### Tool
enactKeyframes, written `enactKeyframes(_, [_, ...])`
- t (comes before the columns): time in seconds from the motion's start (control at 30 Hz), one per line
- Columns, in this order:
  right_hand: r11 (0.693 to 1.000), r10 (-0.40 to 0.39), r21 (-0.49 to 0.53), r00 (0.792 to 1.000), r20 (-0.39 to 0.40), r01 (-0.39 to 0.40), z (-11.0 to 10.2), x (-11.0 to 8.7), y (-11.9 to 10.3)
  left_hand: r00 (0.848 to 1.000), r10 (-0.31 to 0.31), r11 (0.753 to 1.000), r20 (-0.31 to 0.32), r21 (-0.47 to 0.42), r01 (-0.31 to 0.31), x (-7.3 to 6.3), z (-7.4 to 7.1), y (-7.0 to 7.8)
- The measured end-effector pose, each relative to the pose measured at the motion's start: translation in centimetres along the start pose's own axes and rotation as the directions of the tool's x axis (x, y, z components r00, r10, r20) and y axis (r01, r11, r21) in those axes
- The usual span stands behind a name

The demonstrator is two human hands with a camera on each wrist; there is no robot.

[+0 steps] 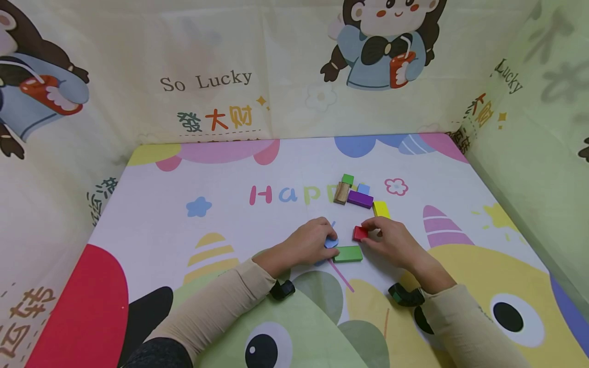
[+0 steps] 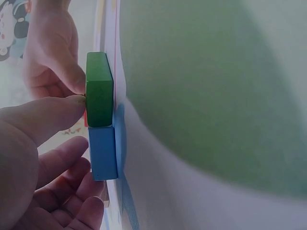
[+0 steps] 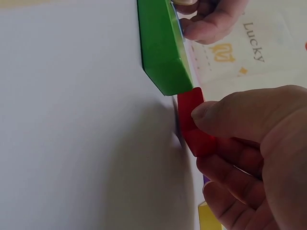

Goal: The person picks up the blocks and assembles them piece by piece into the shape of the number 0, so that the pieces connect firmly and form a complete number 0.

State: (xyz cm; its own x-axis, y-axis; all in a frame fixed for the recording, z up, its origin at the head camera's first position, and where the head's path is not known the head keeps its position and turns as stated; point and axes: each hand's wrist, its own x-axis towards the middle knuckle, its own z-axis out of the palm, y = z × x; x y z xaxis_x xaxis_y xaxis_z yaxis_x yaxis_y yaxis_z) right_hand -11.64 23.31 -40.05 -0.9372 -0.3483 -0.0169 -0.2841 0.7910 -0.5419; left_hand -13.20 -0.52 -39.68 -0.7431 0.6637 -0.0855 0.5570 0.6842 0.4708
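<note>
My right hand (image 1: pixel 393 243) pinches a small red block (image 1: pixel 360 234) between thumb and fingers. In the right wrist view the thumb presses on the red block (image 3: pixel 189 117), and its fingers curl behind it. A long green block (image 1: pixel 347 254) lies beside the red one, on the printed mat. My left hand (image 1: pixel 314 241) is curled around a blue block (image 1: pixel 331 242) at the green block's left end. In the left wrist view its thumb touches the green block (image 2: pixel 100 91), while the other fingers sit by the blue block (image 2: pixel 103 153).
Behind the hands stand a wooden block (image 1: pixel 341 193), a small green block (image 1: pixel 347 179), a purple block (image 1: pixel 360 199) and a light blue block (image 1: pixel 363 189). A yellow block (image 1: pixel 381 209) lies just beyond the right hand. Printed fabric walls (image 1: pixel 294 107) border the mat (image 1: pixel 230 174).
</note>
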Motion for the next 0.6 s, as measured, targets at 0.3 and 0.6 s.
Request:
enactKeyframes(0.3, [1.0, -0.005, 0.002, 1.0, 0.008, 0.005, 0.05, -0.03, 0.05, 0.999, -0.026, 1.0, 0.024, -0.004, 0.027, 0.1, -0.09, 0.12])
enactKeyframes(0.6, [1.0, -0.012, 0.021, 1.0, 0.007, 0.011, 0.34, -0.37, 0.02, 0.999, -0.023, 1.0, 0.026, -0.005, 0.023, 0.06, -0.14, 0.17])
